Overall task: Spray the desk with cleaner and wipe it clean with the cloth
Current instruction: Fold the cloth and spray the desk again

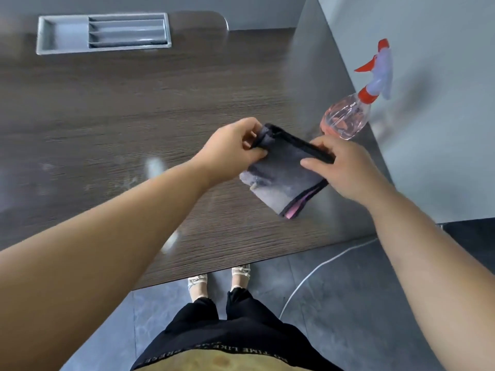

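Observation:
A folded grey cloth (281,180) with a dark hem and a pink inner edge is held just above the dark wood-grain desk (107,124), near its right side. My left hand (233,148) pinches the cloth's far left corner. My right hand (345,167) grips its far right edge, thumb on top. A clear spray bottle (348,116) with pinkish liquid, a red collar and a red and white trigger head stands upright just beyond my right hand, by the desk's right edge. Pale wet smears show on the desk at the left.
A grey recessed cable tray (104,32) sits in the desk at the back left. A grey wall (442,103) runs along the desk's right side. Below the front edge are a dark tiled floor, a white cable (308,277) and my feet.

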### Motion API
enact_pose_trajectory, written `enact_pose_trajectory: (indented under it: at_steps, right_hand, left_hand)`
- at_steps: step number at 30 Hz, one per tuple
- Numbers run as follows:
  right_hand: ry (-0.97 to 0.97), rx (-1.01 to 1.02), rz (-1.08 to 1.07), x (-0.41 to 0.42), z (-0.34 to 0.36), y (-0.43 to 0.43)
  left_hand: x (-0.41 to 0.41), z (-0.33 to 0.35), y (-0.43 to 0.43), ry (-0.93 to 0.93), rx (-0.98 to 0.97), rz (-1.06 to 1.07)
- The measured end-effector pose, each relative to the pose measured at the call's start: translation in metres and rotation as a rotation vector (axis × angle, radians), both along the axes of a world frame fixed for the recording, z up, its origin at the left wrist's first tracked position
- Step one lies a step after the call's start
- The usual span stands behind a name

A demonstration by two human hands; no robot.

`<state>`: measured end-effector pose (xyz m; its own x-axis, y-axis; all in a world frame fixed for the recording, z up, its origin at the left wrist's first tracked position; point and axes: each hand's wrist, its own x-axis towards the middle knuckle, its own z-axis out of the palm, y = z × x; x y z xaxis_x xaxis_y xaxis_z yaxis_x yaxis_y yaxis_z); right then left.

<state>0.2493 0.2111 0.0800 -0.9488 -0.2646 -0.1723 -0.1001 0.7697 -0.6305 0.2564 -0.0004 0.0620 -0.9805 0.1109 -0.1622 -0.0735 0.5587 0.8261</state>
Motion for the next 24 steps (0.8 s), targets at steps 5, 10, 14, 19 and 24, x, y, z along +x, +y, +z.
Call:
enact_pose_trajectory:
  at_steps: [5, 10, 14, 19, 24]
  right_hand:
    - [-0.070, -0.119, 0.151, -0.025, 0.060, 0.005]
    - [-0.455, -0.286, 0.295, -0.030, 0.064, 0.015]
    - [-0.418, -0.062, 0.309, -0.049, 0.024, 0.010]
    - [-0.120, 0.093, 0.207, -0.068, -0.038, -0.012]
    - [0.078, 0.208, 0.389, -0.038, -0.074, 0.002]
  left_hand:
    - [-0.013, 0.048, -0.009, 0.052, 0.145, -0.042]
    - [-0.004, 0.056, -0.018, -0.198, 0.251, -0.265]
    - [-0.011, 0.024, -0.015, -0.259, 0.088, -0.218]
    - [-0.028, -0.033, -0.008, -0.199, -0.182, 0.063]
    - [-0.003, -0.057, -0.009, -0.031, -0.338, -0.093]
